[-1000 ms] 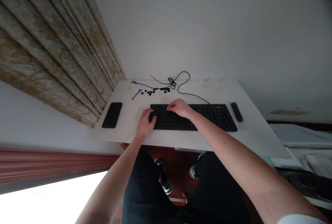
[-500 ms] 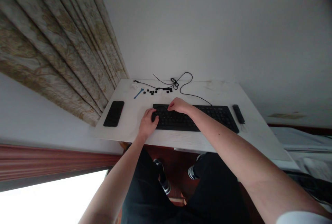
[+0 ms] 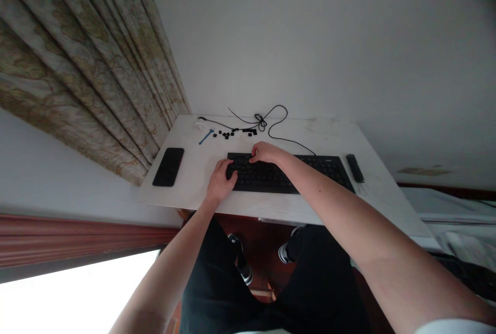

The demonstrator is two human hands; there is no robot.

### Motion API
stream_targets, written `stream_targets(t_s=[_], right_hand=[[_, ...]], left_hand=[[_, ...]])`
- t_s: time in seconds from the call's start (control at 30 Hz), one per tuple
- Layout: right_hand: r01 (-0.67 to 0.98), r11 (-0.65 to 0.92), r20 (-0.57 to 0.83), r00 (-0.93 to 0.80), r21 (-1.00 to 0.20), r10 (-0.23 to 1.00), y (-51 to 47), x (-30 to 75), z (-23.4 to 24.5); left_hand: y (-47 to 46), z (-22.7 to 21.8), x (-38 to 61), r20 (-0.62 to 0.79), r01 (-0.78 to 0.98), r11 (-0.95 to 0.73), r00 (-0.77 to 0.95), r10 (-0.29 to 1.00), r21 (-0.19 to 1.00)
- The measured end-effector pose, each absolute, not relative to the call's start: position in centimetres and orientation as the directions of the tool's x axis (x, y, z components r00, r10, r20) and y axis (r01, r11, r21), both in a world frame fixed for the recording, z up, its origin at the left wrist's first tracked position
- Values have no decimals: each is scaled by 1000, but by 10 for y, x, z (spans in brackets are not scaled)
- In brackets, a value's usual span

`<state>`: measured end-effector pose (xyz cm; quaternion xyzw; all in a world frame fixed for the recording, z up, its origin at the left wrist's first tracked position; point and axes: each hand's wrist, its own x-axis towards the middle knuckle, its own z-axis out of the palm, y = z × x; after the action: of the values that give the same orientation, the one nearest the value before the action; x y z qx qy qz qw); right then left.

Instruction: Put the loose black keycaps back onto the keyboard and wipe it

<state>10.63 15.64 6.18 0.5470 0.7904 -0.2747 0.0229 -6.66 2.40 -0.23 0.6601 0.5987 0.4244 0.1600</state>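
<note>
A black keyboard [image 3: 263,183] lies flat on the white table, its right part crossed by my right forearm. My left hand [image 3: 221,181] grips the keyboard's left end, thumb over the keys and fingers at the upper left corner. Over the top rows, left of the middle, my right hand [image 3: 268,152] is bent down with thumb and index finger pinched close to the keys. What is between those fingertips, if anything, is too small to make out. Behind the keyboard are several loose black keycaps [image 3: 227,135] and a thin blue tool [image 3: 206,137].
A black phone [image 3: 168,167] lies at the table's left side. The keyboard's cable [image 3: 287,140] runs back to a tied bundle near the wall. On the right lies a long dark device [image 3: 355,168] with a strap. A patterned curtain [image 3: 116,55] hangs at the left.
The view has shifted slightly. My right hand's fingers have changed their bend a little at the same place over the keys. My left hand stays on the keyboard's left end.
</note>
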Motion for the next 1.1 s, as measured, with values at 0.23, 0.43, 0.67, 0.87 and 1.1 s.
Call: stream_targets(t_s=[0.23,0.43,0.67,0.87,1.1], right_hand=[[880,278,-292,-402,-386,868,151,111,59],[807,207,146,-151,-553,978,108,165,44],[904,312,517,-124,-293,847,53,241,6],[903,357,522,-191,-238,831,47,241,3],[901,355,500,-194,-250,844,48,243,5]], left_hand=[[25,-2,-67,362,658,-235,-61,930,715],[24,-3,-68,361,672,-239,-45,931,700],[27,-7,-65,353,681,-212,-73,933,701],[60,-4,-73,393,674,-189,-161,905,714],[141,13,-83,367,773,-158,-103,924,615]])
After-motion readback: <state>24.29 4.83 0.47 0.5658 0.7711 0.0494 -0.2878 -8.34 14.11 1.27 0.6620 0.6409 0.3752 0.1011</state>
